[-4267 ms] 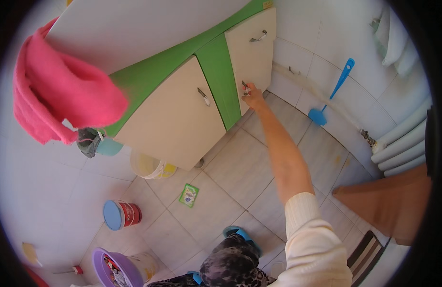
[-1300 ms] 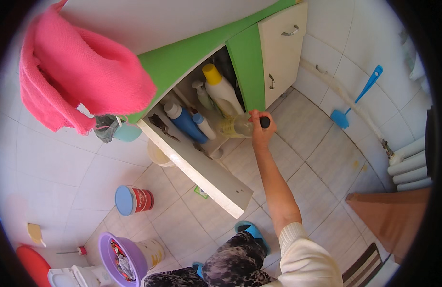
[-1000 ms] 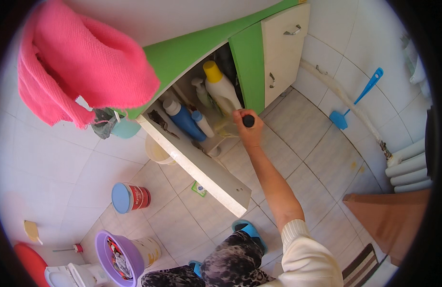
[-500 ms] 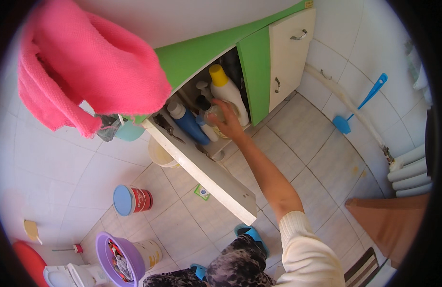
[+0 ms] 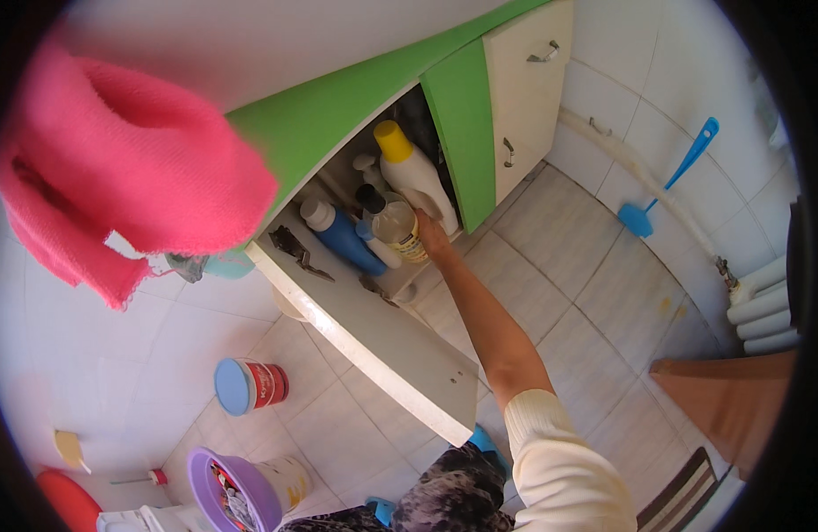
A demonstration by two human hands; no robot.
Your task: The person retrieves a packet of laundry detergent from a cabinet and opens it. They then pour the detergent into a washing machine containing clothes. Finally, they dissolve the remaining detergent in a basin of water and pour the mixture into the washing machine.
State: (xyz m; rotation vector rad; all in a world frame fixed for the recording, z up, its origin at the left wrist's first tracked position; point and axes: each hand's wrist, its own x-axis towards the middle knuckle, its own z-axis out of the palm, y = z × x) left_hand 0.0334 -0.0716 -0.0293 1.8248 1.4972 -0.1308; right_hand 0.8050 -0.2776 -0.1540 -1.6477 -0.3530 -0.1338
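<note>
Inside the open cabinet, my right hand (image 5: 433, 238) is at the right side of a clear bottle with a black cap (image 5: 395, 227). Its fingers go in between that bottle and a large white bottle with a yellow cap (image 5: 418, 182), and are mostly hidden, so I cannot tell whether they grip. To the left stand a blue bottle with a white cap (image 5: 345, 238) and a slim white bottle with a blue cap (image 5: 381, 248). Behind them shows a whitish pump top (image 5: 366, 165). My left hand is out of view.
The open cabinet door (image 5: 373, 355) juts out toward my legs. A pink knitted cloth (image 5: 143, 168) hangs at upper left. On the tiled floor are a red tub with a blue lid (image 5: 249, 385) and a purple basin (image 5: 249, 488). A blue long-handled scoop (image 5: 670, 177) hangs at right.
My right hand has moved from in front of the clear bottle, with fingers spread, to its right side. The view has shifted slightly.
</note>
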